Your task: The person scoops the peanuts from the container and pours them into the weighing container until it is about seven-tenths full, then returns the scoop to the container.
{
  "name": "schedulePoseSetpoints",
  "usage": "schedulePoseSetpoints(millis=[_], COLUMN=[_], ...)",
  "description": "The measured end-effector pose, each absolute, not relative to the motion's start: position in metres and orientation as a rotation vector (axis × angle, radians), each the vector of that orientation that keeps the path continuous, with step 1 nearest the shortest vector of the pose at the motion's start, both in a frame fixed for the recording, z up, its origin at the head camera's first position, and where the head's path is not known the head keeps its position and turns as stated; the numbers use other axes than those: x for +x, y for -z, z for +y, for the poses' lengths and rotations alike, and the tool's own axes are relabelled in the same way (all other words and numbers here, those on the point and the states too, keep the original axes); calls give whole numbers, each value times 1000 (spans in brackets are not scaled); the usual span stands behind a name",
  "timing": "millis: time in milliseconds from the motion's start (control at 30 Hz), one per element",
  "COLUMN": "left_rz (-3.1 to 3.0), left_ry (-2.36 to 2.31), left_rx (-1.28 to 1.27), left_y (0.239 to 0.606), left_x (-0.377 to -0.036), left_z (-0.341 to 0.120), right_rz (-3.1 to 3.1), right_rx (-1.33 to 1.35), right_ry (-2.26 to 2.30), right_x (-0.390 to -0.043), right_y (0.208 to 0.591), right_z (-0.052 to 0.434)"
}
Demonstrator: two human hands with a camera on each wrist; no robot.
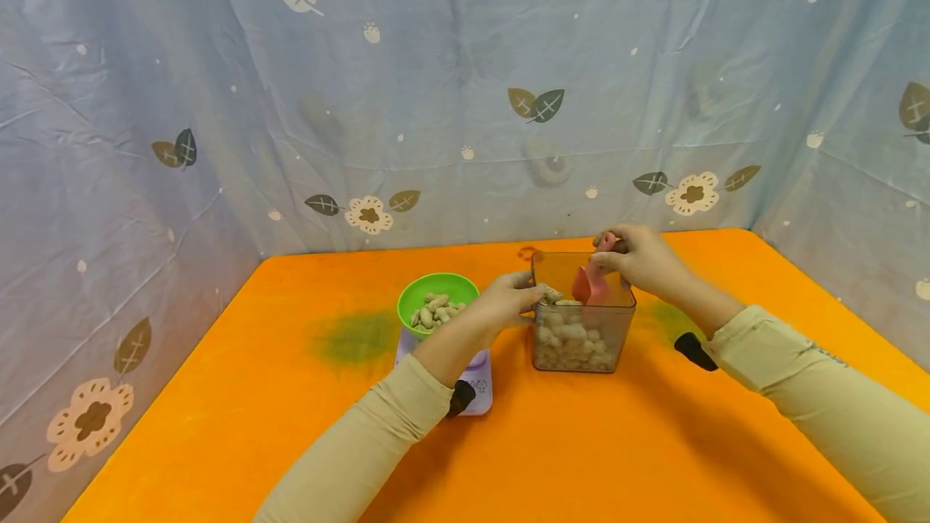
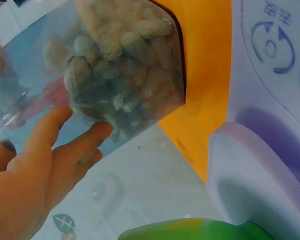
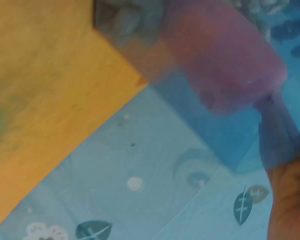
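The left hand (image 1: 508,301) braces the clear container (image 1: 581,337) wall with flat fingers; the right hand (image 1: 639,261) grips the pink scoop (image 1: 590,285) inside it, steadying scooping.

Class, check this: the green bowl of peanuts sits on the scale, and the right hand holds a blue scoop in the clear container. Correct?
Not quite: the plastic scoop is pink, not blue, as the head view shows. The rest stands.
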State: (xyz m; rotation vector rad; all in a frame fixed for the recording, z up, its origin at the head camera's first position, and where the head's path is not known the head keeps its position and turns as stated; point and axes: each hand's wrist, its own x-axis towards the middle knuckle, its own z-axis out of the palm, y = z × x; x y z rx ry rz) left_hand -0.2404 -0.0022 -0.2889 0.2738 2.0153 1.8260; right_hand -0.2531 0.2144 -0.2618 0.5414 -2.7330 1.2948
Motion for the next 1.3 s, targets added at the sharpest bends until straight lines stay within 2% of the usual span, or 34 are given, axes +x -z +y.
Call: schedulePoseSetpoints(millis=[100, 267, 733, 1300], left_rz=[1997, 1997, 1995, 2077], left_ry=[-1836, -1827, -1856, -1906], left_rx=[287, 309, 274, 303], left_y=[289, 291, 294, 281], left_x=[-239, -239, -239, -222], left_z=[-1, -1, -6, -56], right_rz=[-2733, -2606, -1931, -1400], right_rx=[596, 511, 220, 98], right_ry=[-1290, -1613, -2724, -3122], right_x=[-254, -254, -253, -251], right_y=[265, 267, 274, 280], right_z=[201, 195, 231, 262])
